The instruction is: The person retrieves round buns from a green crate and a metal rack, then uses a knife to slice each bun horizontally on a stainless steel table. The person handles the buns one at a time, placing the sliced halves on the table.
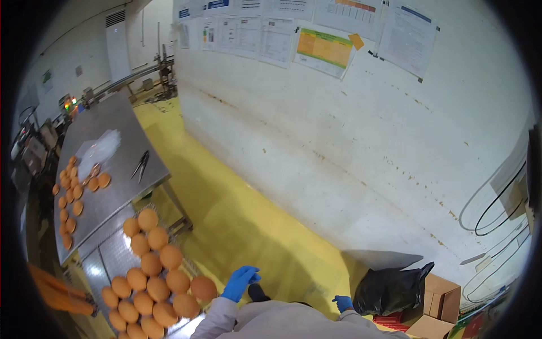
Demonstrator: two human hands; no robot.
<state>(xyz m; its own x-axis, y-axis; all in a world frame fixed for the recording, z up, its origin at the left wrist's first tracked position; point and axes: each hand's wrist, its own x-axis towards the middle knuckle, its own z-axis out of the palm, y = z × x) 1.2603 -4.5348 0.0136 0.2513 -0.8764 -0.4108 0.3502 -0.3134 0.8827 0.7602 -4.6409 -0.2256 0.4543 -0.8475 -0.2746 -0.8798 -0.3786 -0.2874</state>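
My left hand [240, 283], in a blue glove, is raised just right of a metal conveyor [94, 268] with many round, orange-brown baked pieces, perhaps buns or sponge cakes. The nearest round piece [203, 288] lies to the hand's left, with a gap between them. The left hand's fingers are bent, and whether they hold anything is unclear. My right hand [343, 303], also gloved in blue, hangs low beside the body, left of a black plastic bag [387, 290]; its fingers look curled and their inner side is hidden.
Beyond the conveyor stands a steel table [123, 127] with smaller round pieces, clear plastic film [101, 148] and pliers-like tools [142, 165]. A white wall [296, 127] with posted sheets runs ahead. An open cardboard box [440, 301] stands at lower right. An orange-clothed person [59, 290] is partly visible at left.
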